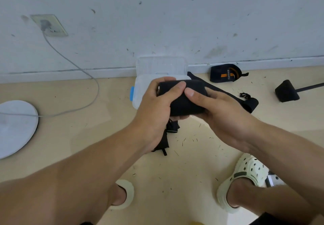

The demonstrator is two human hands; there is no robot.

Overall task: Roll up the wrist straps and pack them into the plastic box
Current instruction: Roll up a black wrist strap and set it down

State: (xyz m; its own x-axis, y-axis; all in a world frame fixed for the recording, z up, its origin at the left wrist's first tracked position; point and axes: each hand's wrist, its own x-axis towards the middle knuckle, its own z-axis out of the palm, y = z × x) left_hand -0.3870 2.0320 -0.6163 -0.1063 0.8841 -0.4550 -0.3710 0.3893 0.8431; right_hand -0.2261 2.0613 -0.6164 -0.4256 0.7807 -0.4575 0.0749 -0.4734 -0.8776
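Wrist strap (pixel 185 100), black fabric cylinder, gripped between both curled hands (pixel 184 102).

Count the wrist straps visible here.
3, possibly more hidden: one black strap gripped by both hands, one orange-striped roll by the wall, one black roll far right.

The beige floor (pixel 52 137) carries the open plastic box (pixel 140 87) by the wall, loose black wrist straps (pixel 222 73), a white disc (pixel 15 124) and a grey cable (pixel 84 105).

Matt black cloth strap (pixel 185 100)
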